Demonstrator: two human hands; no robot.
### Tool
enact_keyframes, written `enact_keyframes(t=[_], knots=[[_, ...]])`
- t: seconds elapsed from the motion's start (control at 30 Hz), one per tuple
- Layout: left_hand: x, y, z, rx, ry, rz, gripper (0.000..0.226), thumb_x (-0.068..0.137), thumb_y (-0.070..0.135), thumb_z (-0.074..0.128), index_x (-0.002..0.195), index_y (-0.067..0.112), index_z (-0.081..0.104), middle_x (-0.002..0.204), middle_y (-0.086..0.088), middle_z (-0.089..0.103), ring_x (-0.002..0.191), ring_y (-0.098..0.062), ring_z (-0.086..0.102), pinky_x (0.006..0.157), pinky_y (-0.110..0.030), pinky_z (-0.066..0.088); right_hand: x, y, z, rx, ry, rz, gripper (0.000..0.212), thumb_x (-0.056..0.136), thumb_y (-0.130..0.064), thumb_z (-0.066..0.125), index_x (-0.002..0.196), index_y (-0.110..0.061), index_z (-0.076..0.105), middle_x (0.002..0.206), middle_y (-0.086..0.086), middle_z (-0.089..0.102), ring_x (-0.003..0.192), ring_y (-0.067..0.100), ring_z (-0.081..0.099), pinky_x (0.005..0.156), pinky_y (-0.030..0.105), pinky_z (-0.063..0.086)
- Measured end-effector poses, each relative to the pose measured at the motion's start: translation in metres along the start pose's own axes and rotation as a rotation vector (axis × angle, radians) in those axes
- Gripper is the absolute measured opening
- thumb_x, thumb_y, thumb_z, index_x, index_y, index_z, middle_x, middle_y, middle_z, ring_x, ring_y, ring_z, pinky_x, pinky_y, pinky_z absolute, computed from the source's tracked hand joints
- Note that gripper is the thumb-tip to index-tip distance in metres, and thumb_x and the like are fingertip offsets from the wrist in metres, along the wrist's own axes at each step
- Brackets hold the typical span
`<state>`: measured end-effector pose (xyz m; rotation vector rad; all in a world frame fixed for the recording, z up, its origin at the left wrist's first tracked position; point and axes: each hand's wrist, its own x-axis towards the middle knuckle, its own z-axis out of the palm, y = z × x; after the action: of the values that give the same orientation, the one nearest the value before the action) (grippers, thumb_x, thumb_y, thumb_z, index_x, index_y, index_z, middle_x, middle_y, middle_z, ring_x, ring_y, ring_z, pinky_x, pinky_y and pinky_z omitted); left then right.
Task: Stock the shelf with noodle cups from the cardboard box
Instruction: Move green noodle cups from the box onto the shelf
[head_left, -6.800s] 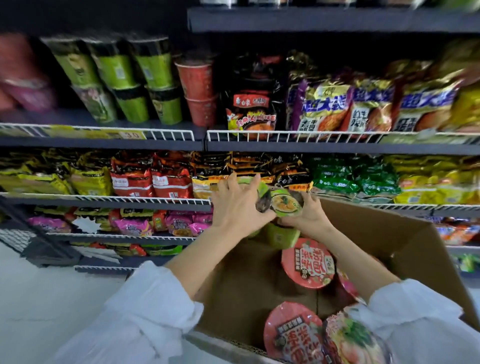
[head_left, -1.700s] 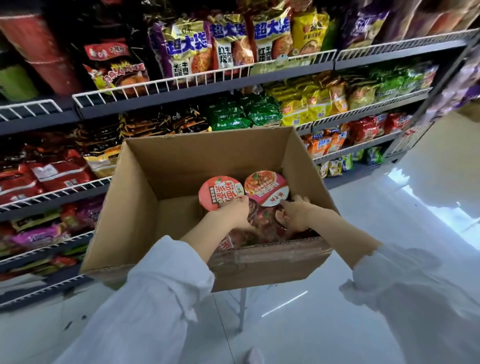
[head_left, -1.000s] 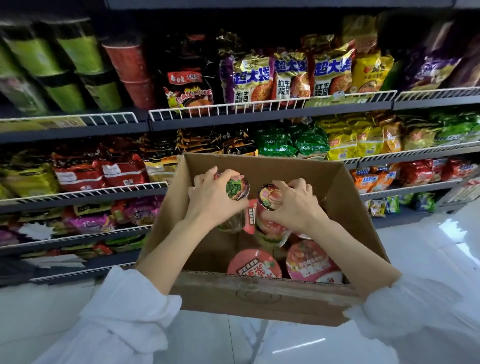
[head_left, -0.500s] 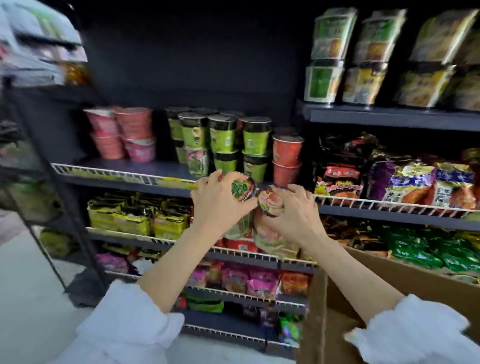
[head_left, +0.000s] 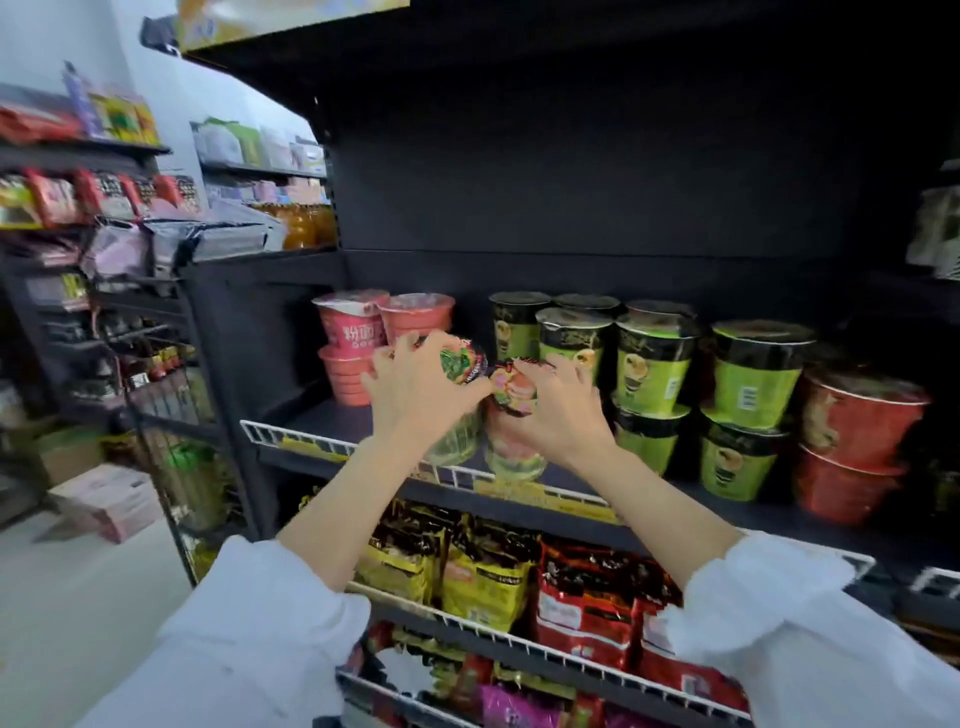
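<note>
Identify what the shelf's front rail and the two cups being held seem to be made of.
Front rail: looks like white-coated metal wire, thin bars with gaps. Left-hand cup and right-hand cup: apparently glossy plastic or shrink-wrapped paper, going by the highlights on them; motion blur leaves it open.

Each hand (head_left: 415, 395) (head_left: 558, 410) grips a cup (head_left: 460, 364) (head_left: 511, 389), seemingly above shelf (head_left: 311, 441).
</note>
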<state>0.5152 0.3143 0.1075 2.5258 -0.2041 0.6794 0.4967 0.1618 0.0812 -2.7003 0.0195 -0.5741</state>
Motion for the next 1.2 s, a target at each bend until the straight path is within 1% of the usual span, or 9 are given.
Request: enact_keyframes(t=[0.23,0.47,0.6,0.73,0.8,0.87,1.0,1.07,1.2], knots=[[0.091,-0.04,0.03,0.025,-0.051,-0.017,0.059,0.07,0.061,0.062,0.121,0.032,0.052,0.134,-0.006,0.048,0.125,-0.037,0.036,0.103,-0.054,0.028,0.109,-0.004,0.067,-0.156,-0.063,0.013,0.075,0.079,-0.054,0.059,0.143,-0.023,0.036,0.141,0.014,0.034,0.129,0.038,0.029,0.108,0.046,0.03],[0.126,-0.052,0.055,-0.033,-0.173,0.126,0.054,0.072,0.057,0.062,0.123,0.039,0.051,0.135,-0.001,0.046,0.126,-0.035,0.035,0.102,-0.05,0.028,0.145,0.02,0.128,-0.341,-0.223,0.217,0.067,0.091,-0.048,0.044,0.142,-0.009,0.029,0.142,0.02,0.035,0.134,0.038,0.028,0.114,0.044,0.021],[0.147,-0.052,0.053,-0.101,-0.174,0.201,0.052,0.073,0.056,0.063,0.122,0.04,0.052,0.136,0.001,0.047,0.127,-0.034,0.036,0.101,-0.049,0.028,0.156,0.015,0.11,-0.193,-0.325,0.211,0.076,0.078,-0.051,0.065,0.137,-0.01,0.039,0.138,0.014,0.045,0.13,0.03,0.041,0.109,0.039,0.033],[0.176,-0.042,0.059,-0.197,-0.176,0.317,0.06,0.066,0.067,0.055,0.118,0.038,0.057,0.136,0.0,0.05,0.128,-0.029,0.042,0.104,-0.05,0.034,0.141,0.002,0.074,0.509,-0.235,0.141,0.092,0.073,-0.017,0.08,0.146,-0.019,0.023,0.128,-0.008,0.048,0.115,0.006,0.047,0.083,0.005,0.042],[0.185,-0.026,0.061,-0.256,-0.203,0.349,0.063,0.064,0.07,0.055,0.117,0.035,0.058,0.134,-0.001,0.05,0.123,-0.029,0.046,0.102,-0.05,0.037,0.139,-0.002,0.069,0.637,-0.055,0.138,0.082,0.072,-0.016,0.08,0.138,-0.024,0.031,0.122,-0.009,0.054,0.114,0.008,0.053,0.087,0.012,0.044],[0.192,-0.009,0.064,-0.243,-0.241,0.399,0.063,0.069,0.068,0.059,0.121,0.032,0.057,0.134,-0.002,0.05,0.123,-0.03,0.045,0.103,-0.05,0.036,0.144,-0.002,0.07,0.64,0.128,0.191,0.073,0.072,-0.023,0.08,0.132,-0.02,0.039,0.122,-0.005,0.059,0.113,0.013,0.057,0.091,0.025,0.045],[0.2,0.004,0.086,-0.248,-0.425,0.427,0.078,0.067,0.072,0.056,0.131,0.028,0.053,0.136,-0.006,0.052,0.125,-0.031,0.048,0.101,-0.049,0.042,0.146,0.009,0.077,0.524,0.171,0.308,0.071,0.074,-0.022,0.079,0.133,-0.01,0.043,0.124,0.003,0.061,0.114,0.018,0.058,0.088,0.024,0.044],[0.197,-0.002,0.102,-0.189,-0.521,0.495,0.073,0.079,0.06,0.058,0.139,0.022,0.046,0.143,-0.006,0.047,0.133,-0.025,0.042,0.113,-0.044,0.029,0.14,0.015,0.086,0.475,0.14,0.363,0.067,0.076,-0.026,0.077,0.131,-0.007,0.045,0.126,0.006,0.061,0.117,0.021,0.057,0.09,0.027,0.046],[0.193,-0.006,0.113,-0.141,-0.432,0.606,0.062,0.09,0.043,0.056,0.144,0.02,0.038,0.151,-0.003,0.036,0.142,-0.017,0.026,0.118,-0.035,0.007,0.135,0.015,0.092,0.335,0.113,0.431,0.06,0.084,-0.031,0.069,0.129,0.0,0.045,0.128,0.013,0.059,0.119,0.027,0.055,0.09,0.029,0.044]])
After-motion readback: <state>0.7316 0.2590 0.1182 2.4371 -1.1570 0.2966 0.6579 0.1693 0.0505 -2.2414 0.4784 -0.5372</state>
